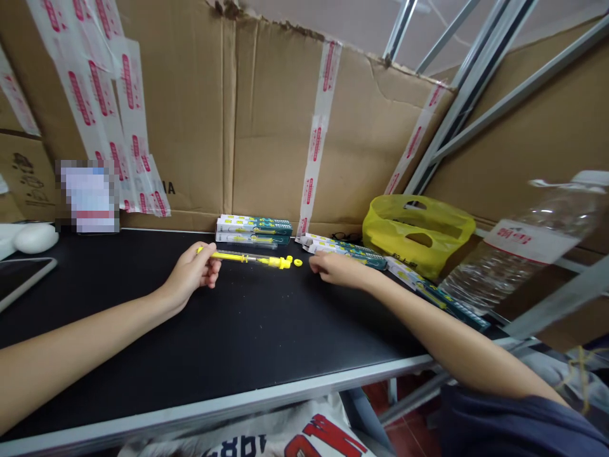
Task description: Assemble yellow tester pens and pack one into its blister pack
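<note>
Left hand (193, 274): fingers closed around one end of a slim yellow pen-shaped tool (247, 258), held level over the black tabletop (238, 343). Right hand (339, 268): fingers curled palm-down, grip indiscernible, near a small yellow ring (298, 262). Behind: boxed packs (254, 230), yellow bag (419, 236), taped cardboard wall (266, 127).

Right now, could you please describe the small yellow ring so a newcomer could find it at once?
Start at the black table below the cardboard wall. The left hand holds a long yellow tool toward the right hand; the yellow ring lies just past its tip. It alone is tiny, round and untouched.
</note>
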The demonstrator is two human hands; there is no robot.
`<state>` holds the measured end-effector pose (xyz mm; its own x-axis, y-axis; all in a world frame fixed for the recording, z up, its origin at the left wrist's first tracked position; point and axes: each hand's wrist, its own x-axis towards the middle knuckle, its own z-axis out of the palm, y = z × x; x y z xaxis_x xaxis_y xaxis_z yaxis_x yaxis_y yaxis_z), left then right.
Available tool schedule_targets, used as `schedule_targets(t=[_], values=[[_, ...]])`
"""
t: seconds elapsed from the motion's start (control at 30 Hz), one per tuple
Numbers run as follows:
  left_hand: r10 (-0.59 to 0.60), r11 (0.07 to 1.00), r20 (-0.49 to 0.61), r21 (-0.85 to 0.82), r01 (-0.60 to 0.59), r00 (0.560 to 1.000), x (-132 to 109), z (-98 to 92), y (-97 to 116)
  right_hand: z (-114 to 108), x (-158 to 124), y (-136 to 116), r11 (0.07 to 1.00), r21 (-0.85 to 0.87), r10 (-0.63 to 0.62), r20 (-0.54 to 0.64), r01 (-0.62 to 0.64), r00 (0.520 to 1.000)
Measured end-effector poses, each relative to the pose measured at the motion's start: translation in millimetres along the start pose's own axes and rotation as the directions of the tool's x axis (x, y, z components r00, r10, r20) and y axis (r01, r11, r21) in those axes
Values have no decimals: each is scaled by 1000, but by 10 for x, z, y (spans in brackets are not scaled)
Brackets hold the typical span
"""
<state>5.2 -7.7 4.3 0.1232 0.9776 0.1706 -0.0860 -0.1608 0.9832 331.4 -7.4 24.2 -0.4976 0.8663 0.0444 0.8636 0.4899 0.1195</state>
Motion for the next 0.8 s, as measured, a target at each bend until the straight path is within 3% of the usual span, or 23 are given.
schedule_targets(t=[0.1, 0.2, 0.27, 0.33, 0.43, 0.8], values=[[7, 1000, 12, -8, -7, 1000, 2, -11, -17, 62, 267, 8, 992, -94, 80, -64, -86, 995], [8, 1000, 27, -8, -8, 1000, 10, -21, -37, 90, 304, -52, 994, -12, 107, -163, -110, 981], [3, 1000, 23, -7, -3, 1000, 14, -20, -42, 102, 248, -154, 981, 187, 97, -270, -47, 958], [-1, 1000, 13, -6, 1, 1000, 15, -14, -41, 123, 185, -295, 906, 413, 60, -335, 90, 940], [-8, 1000, 17, -6, 8, 1000, 14, -7, -40, 178, 132, -500, 796, 564, 18, -384, 219, 923], [-21, 1000, 70, -7, 21, 997, -22, 11, -51, 302, 141, -634, 679, 691, 36, -369, 248, 929]])
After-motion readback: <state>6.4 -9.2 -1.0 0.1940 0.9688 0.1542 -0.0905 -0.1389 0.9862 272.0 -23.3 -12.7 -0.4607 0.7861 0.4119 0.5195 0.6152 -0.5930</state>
